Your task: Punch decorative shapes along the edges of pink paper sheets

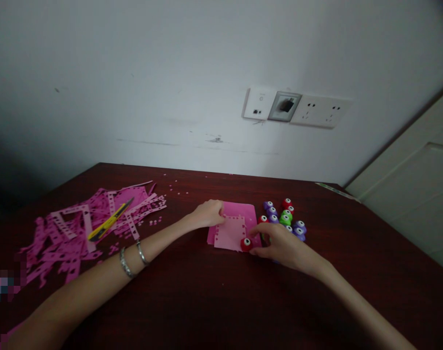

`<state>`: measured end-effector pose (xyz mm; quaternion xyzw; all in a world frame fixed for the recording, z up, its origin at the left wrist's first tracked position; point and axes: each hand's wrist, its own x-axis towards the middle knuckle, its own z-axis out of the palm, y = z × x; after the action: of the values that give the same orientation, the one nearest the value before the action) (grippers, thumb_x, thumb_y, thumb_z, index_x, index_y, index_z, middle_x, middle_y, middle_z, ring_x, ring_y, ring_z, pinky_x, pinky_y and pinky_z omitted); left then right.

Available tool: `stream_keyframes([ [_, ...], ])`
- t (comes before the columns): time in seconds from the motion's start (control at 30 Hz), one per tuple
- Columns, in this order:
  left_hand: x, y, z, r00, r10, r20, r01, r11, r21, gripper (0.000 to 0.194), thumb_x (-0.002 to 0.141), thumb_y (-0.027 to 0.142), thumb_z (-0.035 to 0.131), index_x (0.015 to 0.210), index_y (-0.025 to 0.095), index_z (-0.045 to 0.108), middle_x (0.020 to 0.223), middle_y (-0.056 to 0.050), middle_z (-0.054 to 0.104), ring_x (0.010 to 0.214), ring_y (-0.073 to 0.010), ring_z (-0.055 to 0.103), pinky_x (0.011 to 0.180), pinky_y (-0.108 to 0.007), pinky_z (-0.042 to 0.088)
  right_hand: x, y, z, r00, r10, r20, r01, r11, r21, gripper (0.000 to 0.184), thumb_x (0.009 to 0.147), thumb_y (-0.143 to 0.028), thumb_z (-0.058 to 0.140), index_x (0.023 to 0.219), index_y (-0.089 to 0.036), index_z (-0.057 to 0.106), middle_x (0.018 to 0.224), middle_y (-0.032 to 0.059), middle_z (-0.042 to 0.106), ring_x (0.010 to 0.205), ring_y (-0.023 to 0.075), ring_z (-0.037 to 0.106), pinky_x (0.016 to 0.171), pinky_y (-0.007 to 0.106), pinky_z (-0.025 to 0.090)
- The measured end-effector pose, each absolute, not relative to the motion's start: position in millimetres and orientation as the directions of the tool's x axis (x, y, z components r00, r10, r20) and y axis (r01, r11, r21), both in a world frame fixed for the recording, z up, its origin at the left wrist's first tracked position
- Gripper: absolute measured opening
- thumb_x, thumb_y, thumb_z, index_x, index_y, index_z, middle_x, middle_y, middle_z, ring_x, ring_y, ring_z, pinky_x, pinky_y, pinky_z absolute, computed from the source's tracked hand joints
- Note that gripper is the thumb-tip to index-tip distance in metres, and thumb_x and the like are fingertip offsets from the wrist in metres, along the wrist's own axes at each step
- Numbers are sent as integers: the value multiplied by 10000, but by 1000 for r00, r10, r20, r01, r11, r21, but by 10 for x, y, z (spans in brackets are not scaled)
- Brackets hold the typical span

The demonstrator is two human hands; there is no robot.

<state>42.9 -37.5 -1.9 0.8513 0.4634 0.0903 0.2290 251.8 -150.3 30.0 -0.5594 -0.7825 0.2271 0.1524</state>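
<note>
A light pink sheet of paper (229,234), with small cut-outs along several edges, lies over darker pink sheets (243,209) on the table. My left hand (211,214) is closed at its upper left edge, fingers curled onto the paper. A red craft punch (247,244) with a white and black top sits at the sheet's lower right corner. My right hand (272,240) has thumb and fingers curved around the right side of this punch, touching it. Just beyond that hand are several purple punches (273,219), green punches (285,217) and red punches (287,203), some partly hidden by it.
A large heap of punched pink paper strips (76,243) covers the left of the dark red table (192,301). A yellow utility knife (110,221) lies on it, blade showing. Tiny paper bits are scattered nearby. Behind stands a wall with sockets (316,111); a thin patterned strip (338,191) lies back right.
</note>
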Motion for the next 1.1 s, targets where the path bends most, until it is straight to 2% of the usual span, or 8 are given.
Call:
stream_keyframes([
  [0.1,480,-435,80,608,794,-20,670,-499,549,137,675,265,518,590,166,477,583,-1,514,516,-97,435,477,-238,259,2547,-1447,362,-273,961,-35,788,203,-581,181,732,-336,621,799,-183,692,748,33,664,632,144,558,547,244,395],
  [0.23,538,-497,231,691,721,-62,586,-508,631,299,740,321,464,491,164,412,452,46,347,430,-63,318,446,-235,218,2581,-1311,373,-328,880,-345,740,12,-673,344,793,-418,525,658,-129,654,581,37,633,372,68,427,346,199,297],
  [0.33,567,-528,308,750,647,-138,551,-495,671,342,766,343,451,482,154,433,440,53,350,415,-55,324,444,-220,236,2584,-1222,374,-381,787,-485,702,-96,-706,388,780,-454,537,603,-117,612,551,42,631,316,40,380,292,171,259],
  [0.53,617,-585,380,766,556,-321,562,-339,755,297,781,279,426,535,133,508,492,23,479,426,-55,391,464,-213,301,2553,-1170,443,-397,721,-569,672,-194,-715,376,738,-453,606,578,-112,604,510,23,609,308,15,341,277,140,209],
  [0.7,656,-636,429,739,528,-418,602,-241,761,272,766,253,433,537,131,515,488,22,493,405,-48,376,451,-211,285,2547,-1153,382,-416,712,-565,678,-171,-715,390,747,-454,598,556,-113,594,486,6,582,306,14,352,273,134,216],
  [0.93,687,-618,364,780,373,-502,602,-228,765,322,732,437,559,627,136,603,493,24,481,429,-60,366,444,-219,258,2521,-1135,332,-390,712,-584,709,-173,-683,343,762,-387,589,567,-105,603,471,-10,562,305,14,368,279,128,230],
  [1.1,759,-591,301,778,273,-566,623,-211,753,405,688,548,600,710,148,659,542,4,517,447,-65,365,431,-217,221,2449,-1129,408,-310,686,-658,761,-236,-605,256,789,-220,540,574,-99,611,435,-27,533,295,18,365,288,129,251],
])
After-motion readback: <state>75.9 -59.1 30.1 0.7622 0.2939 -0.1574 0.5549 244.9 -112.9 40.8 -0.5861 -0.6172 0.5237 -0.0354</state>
